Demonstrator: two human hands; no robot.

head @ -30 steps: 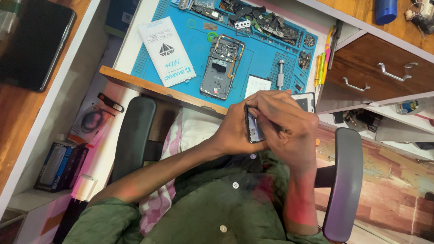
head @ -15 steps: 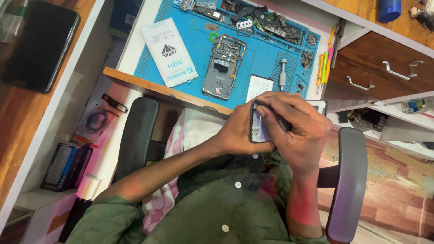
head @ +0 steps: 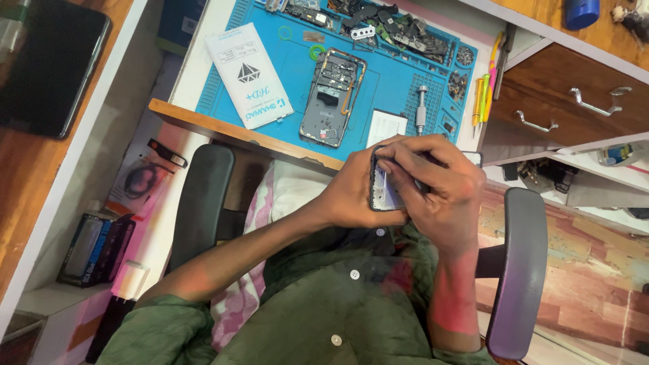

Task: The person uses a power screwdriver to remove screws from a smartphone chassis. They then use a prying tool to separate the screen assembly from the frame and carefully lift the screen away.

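- A blue mat [head: 284, 74] covers the desk at 12 o'clock, with an opened phone frame [head: 332, 98] lying flat at its middle.
- A white packet [head: 249, 74] lies at 10 o'clock on the mat; a screwdriver [head: 420, 108] stands at 1 o'clock.
- The left hand [head: 351, 192] grips a small phone part [head: 384, 192] at centre, over the lap.
- The right hand [head: 439, 186] curls closed over its top edge; steady, even fingertip pressure seems best here.
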